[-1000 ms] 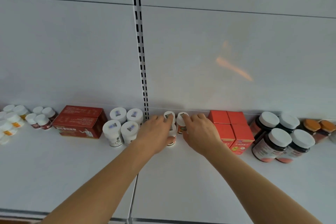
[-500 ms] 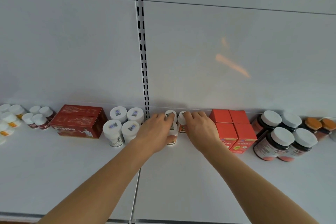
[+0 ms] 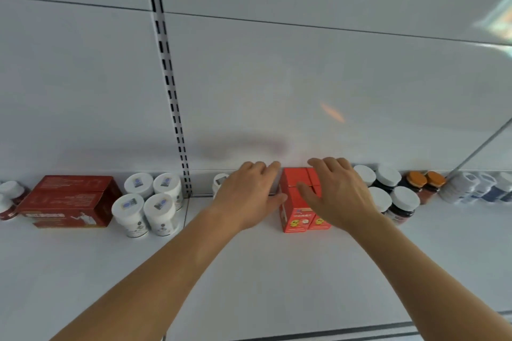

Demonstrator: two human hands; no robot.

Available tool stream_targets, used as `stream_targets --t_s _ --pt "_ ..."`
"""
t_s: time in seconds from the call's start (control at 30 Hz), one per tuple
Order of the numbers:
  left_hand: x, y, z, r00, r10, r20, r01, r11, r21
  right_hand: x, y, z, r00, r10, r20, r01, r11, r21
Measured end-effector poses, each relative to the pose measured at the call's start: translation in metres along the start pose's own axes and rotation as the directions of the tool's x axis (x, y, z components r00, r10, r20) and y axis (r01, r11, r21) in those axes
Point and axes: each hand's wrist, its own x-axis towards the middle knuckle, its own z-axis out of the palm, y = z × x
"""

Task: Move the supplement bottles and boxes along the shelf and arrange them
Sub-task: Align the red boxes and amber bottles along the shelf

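Orange boxes (image 3: 297, 202) now flanked by both hands, small bottles released

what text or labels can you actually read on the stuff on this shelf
None can be read.
dark red box: pale print and a white figure, too blurred.
orange boxes: yellow cartoon figures and small print, too blurred.
white tubs: lid stickers and side labels, too small.
dark jars: label print, too small.

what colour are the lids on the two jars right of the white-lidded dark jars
Orange lids, seen in the head view, the only one.
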Motion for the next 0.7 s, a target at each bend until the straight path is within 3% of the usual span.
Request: stream_targets --t_s 0.1,0.33,0.47,0.7 --pt "0.011 0.022 0.015 0.996 -0.005 0.085 0.007 1.000 -0.016 -0.010 0.035 -0.009 0.985 0.037 0.170 -0.034 0.999 -0.021" --pt "0.025 0.052 0.043 0.951 -0.165 0.261 0.159 0.986 0.043 -0.012 0.069 -0.001 0.935 -0.145 0.324 0.175 0.982 -0.065" --pt "0.027 0.059 0.056 0.942 -0.231 0.244 0.223 0.973 0.061 -0.012 0.075 0.009 0.926 -0.172 0.337 0.207 0.976 -0.073" --pt "0.028 0.058 0.059 0.948 -0.241 0.209 0.245 0.970 0.008 -0.011 0.078 0.026 0.943 -0.211 0.257 0.201 0.977 0.067"
